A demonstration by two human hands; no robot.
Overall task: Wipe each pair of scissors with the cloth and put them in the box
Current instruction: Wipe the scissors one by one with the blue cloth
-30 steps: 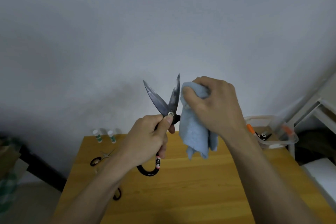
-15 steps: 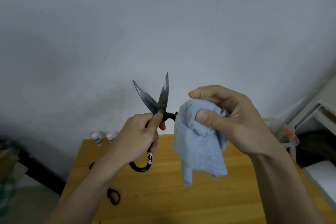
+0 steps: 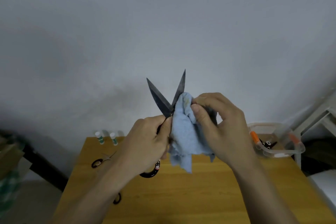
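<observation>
My left hand [image 3: 145, 143] grips the handles of large dark scissors [image 3: 160, 100], held up over the table with the blades spread and pointing upward. My right hand [image 3: 218, 129] pinches a light blue cloth [image 3: 183, 132] against the base of the right blade. The cloth hangs down and hides the pivot. A black handle loop with a red label shows below my left hand. A clear plastic box [image 3: 276, 140] sits at the table's far right corner with scissors inside.
On the wooden table [image 3: 181, 196], a small pair of scissors [image 3: 101, 160] lies at the left, and another black handle [image 3: 117, 198] peeks from under my left forearm. Two small white bottles [image 3: 106, 138] stand at the back edge by the wall.
My right hand brought the cloth back up from beside the scissors and onto the base of the right blade. The blades spread a little wider.
</observation>
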